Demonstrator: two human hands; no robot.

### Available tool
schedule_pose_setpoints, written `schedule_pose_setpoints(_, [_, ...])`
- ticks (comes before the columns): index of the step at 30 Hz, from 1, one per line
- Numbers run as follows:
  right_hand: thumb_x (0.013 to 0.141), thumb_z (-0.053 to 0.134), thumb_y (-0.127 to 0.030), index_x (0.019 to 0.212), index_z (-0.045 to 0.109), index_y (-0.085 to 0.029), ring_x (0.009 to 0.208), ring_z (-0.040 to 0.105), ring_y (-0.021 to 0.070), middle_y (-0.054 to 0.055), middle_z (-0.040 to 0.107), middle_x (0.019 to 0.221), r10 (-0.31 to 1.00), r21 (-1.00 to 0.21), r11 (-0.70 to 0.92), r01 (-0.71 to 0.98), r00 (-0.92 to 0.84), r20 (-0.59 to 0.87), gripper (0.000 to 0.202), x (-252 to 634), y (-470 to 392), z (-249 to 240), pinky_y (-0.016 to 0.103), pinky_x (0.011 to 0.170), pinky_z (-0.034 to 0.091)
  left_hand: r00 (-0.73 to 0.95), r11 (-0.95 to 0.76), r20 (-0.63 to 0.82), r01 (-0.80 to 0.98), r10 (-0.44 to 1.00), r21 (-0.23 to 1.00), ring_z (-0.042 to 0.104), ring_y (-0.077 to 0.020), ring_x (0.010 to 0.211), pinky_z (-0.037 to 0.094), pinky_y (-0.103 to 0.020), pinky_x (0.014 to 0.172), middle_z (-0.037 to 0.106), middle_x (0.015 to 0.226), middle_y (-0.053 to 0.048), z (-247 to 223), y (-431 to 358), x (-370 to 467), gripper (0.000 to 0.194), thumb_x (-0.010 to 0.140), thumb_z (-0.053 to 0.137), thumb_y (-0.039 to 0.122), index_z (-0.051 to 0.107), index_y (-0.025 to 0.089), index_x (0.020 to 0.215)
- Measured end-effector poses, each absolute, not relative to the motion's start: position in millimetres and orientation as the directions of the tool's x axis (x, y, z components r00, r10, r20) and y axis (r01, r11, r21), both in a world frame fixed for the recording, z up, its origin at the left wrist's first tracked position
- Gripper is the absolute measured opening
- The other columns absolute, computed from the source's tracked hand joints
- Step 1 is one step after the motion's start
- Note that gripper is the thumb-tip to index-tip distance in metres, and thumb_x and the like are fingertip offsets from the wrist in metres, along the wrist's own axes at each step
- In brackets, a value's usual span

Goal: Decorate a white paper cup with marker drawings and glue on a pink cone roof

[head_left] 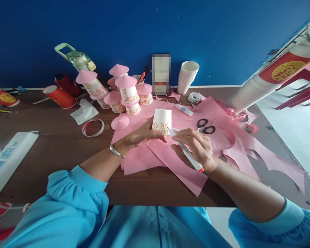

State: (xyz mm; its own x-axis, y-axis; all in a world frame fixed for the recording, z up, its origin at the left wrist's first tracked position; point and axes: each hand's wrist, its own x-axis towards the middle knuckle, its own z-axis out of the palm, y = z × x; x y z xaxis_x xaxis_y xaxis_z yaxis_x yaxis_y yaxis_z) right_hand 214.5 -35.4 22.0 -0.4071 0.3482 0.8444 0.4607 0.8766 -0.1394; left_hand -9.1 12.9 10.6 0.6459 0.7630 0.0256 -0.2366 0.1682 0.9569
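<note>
My left hand point(141, 135) grips a white paper cup point(162, 117), turned upside down, with orange and yellow-green flowers drawn along its lower band. In my right hand point(200, 144) is a white marker pen point(190, 157) with an orange-red end. Its tip meets or nearly meets the cup's lower right side; I cannot tell which. Under both hands lie pink paper sheets point(139, 156). Just beyond stand several decorated cup towers, one point(129, 94) with a pink paper cone roof point(125, 82). A loose pink cone point(120, 123) lies left of the cup.
Black-handled scissors point(208, 129), a glue tube point(184, 110) and a tape roll point(194, 97) lie to the right. Stacked white cups point(188, 77) stand by the blue wall. Further left are a larger tape roll point(93, 127), a red cup point(59, 97) and a power strip point(12, 160).
</note>
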Motion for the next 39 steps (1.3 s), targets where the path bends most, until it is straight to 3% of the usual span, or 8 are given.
schedule_pose_setpoints(3, [0.100,0.070,-0.017,0.126,0.063,-0.018,0.082,0.076,0.0199,0.008,0.076,0.098,0.368,-0.156,0.873,0.461,-0.415,0.832,0.027,216,-35,21,0.030,0.068,0.064,0.633,0.235,-0.004,-0.282,0.774,0.930,0.074,-0.0199,0.094,0.063,-0.034,0.086,0.075,0.105,-0.006,9,14,-11,0.039,0.083,0.090,0.035,0.071,0.022,0.114])
schedule_pose_setpoints(7, [0.100,0.070,-0.019,0.130,0.063,-0.020,0.087,0.078,0.0220,0.010,0.077,0.103,0.379,-0.156,0.872,0.465,-0.436,0.816,0.031,215,-36,17,0.032,0.072,0.066,0.636,0.298,-0.046,-0.296,0.771,0.908,0.077,-0.0208,0.101,0.063,-0.033,0.092,0.078,0.116,-0.009,0,19,-14,0.049,0.085,0.088,0.027,0.068,0.022,0.130])
schedule_pose_setpoints(20, [0.105,0.066,-0.023,0.124,0.064,-0.016,0.101,0.080,0.0226,0.011,0.076,0.102,0.307,-0.126,0.914,0.385,-0.454,0.836,0.020,210,-37,11,0.034,0.081,0.070,0.653,0.247,0.008,-0.297,0.757,0.923,0.074,-0.0226,0.105,0.059,-0.029,0.083,0.075,0.124,-0.010,-2,21,-10,0.082,0.073,0.096,0.030,0.061,0.028,0.146])
schedule_pose_setpoints(25, [0.104,0.068,-0.023,0.124,0.064,-0.019,0.104,0.080,0.0245,0.008,0.074,0.099,0.323,-0.142,0.908,0.394,-0.442,0.837,0.021,211,-37,13,0.036,0.081,0.070,0.614,0.302,-0.043,-0.325,0.788,0.896,0.074,-0.0192,0.098,0.060,-0.029,0.083,0.076,0.119,-0.008,-2,21,-12,0.072,0.073,0.096,0.027,0.066,0.026,0.138])
schedule_pose_setpoints(30, [0.099,0.071,-0.015,0.122,0.064,-0.015,0.105,0.080,0.0278,0.010,0.074,0.096,0.317,-0.119,0.900,0.419,-0.440,0.840,0.024,212,-35,17,0.039,0.081,0.071,0.592,0.332,-0.044,-0.388,0.805,0.860,0.076,-0.0218,0.102,0.061,-0.035,0.092,0.078,0.120,-0.009,-2,22,-14,0.071,0.071,0.097,0.029,0.068,0.024,0.135])
schedule_pose_setpoints(39, [0.102,0.070,-0.019,0.123,0.064,-0.018,0.113,0.080,0.0305,0.009,0.075,0.100,0.330,-0.158,0.908,0.389,-0.429,0.841,0.022,208,-35,11,0.042,0.085,0.072,0.640,0.298,-0.036,-0.307,0.767,0.904,0.075,-0.0227,0.101,0.057,-0.035,0.089,0.079,0.109,-0.009,-2,22,-12,0.053,0.073,0.098,0.029,0.073,0.018,0.119])
